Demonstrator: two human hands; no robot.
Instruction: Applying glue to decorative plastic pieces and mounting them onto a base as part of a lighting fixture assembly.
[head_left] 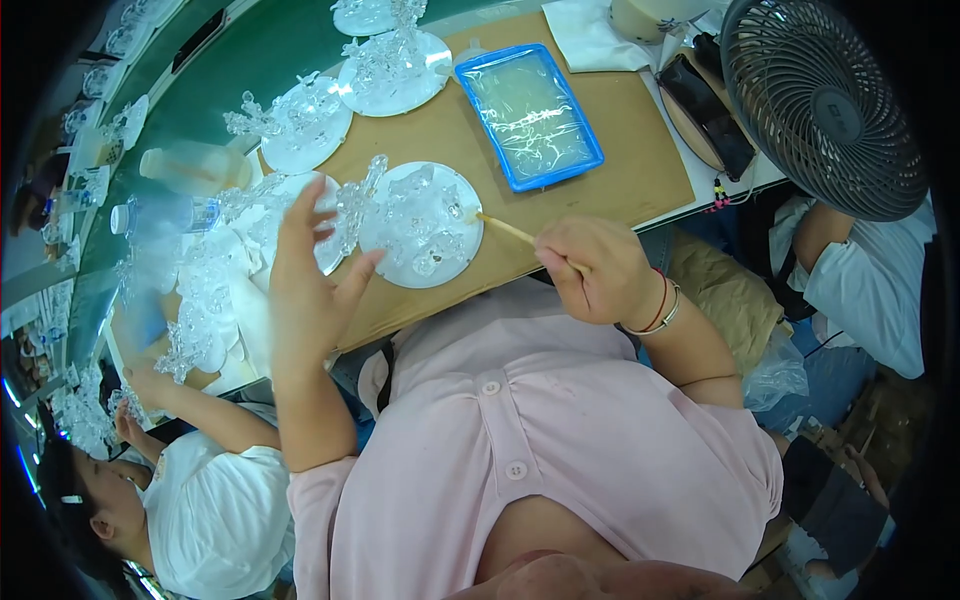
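Observation:
In my right hand (597, 268) is a thin wooden stick (510, 229), closed in my fingers. The stick's tip reaches the right edge of a round white disc (462, 262). Clear, glassy-looking plastic pieces (415, 215) lie heaped on that disc. My left hand (312, 275) is raised just left of the disc, fingers apart, with nothing in it. A branching cluster of clear pieces (352, 212) shows beyond its fingertips, at the disc's left edge.
A blue tray (590, 148) under clear film lies on the brown board (640, 180). More discs (300, 150) of clear pieces stand farther left, near a plastic bottle (165, 215). At right are a black fan (825, 110) and dark sunglasses (700, 110). People (215, 510) sit either side.

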